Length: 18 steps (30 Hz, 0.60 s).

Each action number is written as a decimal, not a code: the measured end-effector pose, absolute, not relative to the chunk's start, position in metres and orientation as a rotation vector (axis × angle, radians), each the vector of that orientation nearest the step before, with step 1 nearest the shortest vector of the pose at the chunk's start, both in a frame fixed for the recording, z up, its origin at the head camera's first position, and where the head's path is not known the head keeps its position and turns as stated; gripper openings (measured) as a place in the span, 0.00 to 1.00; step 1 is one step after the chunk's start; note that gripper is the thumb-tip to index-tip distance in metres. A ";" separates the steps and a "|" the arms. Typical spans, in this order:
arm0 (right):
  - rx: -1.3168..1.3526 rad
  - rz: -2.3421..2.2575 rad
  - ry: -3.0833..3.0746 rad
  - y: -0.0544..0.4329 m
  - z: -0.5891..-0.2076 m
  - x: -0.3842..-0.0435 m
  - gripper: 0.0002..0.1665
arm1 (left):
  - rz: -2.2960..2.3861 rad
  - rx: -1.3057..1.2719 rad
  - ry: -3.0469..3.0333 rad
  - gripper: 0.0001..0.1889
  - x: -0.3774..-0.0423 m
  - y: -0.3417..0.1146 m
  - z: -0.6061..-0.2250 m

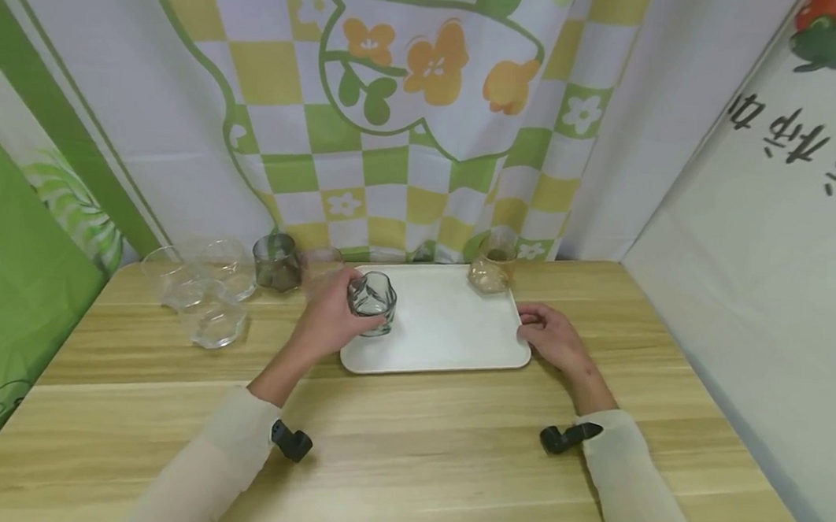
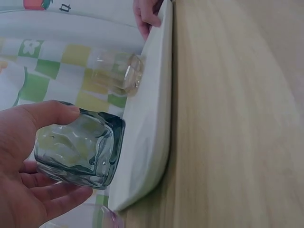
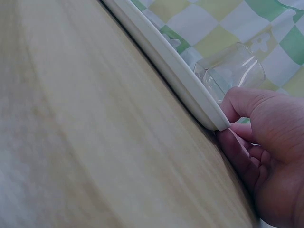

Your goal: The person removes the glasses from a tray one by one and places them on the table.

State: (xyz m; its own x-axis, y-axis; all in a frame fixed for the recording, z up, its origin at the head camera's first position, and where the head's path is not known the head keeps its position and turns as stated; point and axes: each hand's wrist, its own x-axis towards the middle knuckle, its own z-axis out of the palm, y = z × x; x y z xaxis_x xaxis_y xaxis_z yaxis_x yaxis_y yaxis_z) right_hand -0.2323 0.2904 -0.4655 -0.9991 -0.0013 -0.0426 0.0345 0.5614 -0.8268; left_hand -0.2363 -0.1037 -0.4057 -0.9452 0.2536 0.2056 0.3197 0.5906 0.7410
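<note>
My left hand (image 1: pixel 332 313) grips a blue-grey drinking glass (image 1: pixel 374 315) with a wavy body over the left end of a white tray (image 1: pixel 450 326). In the left wrist view the thumb lies along one side of that glass (image 2: pixel 80 147) and the fingers along the other, with its base close to the tray. At the tray's right edge, my right hand (image 1: pixel 554 336) pinches the rim between thumb and fingers, as the right wrist view also shows. An amber-tinted glass (image 1: pixel 490 274) stands on the tray's back right corner.
Left of the tray, a pinkish glass (image 1: pixel 322 262) stands partly behind my left hand, beside a dark grey glass (image 1: pixel 277 263). Farther left are clear glasses (image 1: pixel 217 325) grouped together. A patterned curtain (image 1: pixel 408 182) hangs behind the wooden table (image 1: pixel 408 450).
</note>
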 end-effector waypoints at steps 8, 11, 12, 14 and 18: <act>0.036 -1.430 2.750 0.290 -0.463 -0.233 0.30 | -1.237 -0.414 -2.731 0.44 -0.227 -0.137 -0.410; 0.033 -1.428 2.749 0.290 -0.463 -0.233 0.30 | -1.217 -0.381 -2.744 0.44 -0.223 -0.149 -0.409; 0.032 -1.424 2.751 0.290 -0.464 -0.232 0.30 | -1.215 -0.371 -2.747 0.44 -0.222 -0.154 -0.408; 0.029 -1.420 2.751 0.290 -0.464 -0.232 0.30 | -1.196 -0.354 -2.763 0.44 -0.219 -0.162 -0.407; 0.032 -1.426 2.753 0.290 -0.464 -0.232 0.30 | -1.163 -0.307 -2.786 0.44 -0.214 -0.178 -0.406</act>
State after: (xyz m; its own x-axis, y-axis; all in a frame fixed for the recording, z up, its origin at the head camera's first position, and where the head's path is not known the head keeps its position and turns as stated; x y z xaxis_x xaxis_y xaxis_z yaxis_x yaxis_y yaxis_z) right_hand -0.2318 0.2903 -0.4637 -0.9989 -0.0005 -0.0462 0.0374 0.5769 -0.8160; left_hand -0.2144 -0.1777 -0.4058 -0.9738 0.1444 0.1755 0.2264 0.6865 0.6910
